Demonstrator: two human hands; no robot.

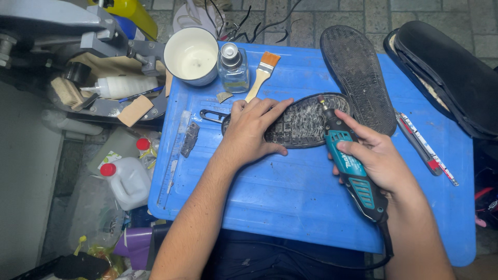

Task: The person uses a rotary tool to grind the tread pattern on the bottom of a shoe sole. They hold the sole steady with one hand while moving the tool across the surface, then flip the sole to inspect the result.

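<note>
A worn black shoe sole (303,122) lies tread-up on a blue plastic board (290,197). My left hand (251,132) presses flat on the sole's left half and holds it down. My right hand (376,158) grips a teal and black rotary tool (350,166), and the tool's small tip touches the sole's upper right edge. The tool's black cord runs down off the board's near edge. A second black sole (358,78) lies just beyond, to the right.
A white cup (192,54), a small glass bottle (233,67) and a paintbrush (262,75) stand at the board's far edge. A utility knife (417,145) lies right. Black footwear (448,78) sits far right. A white jug (127,181) and a metal stand (78,36) are left.
</note>
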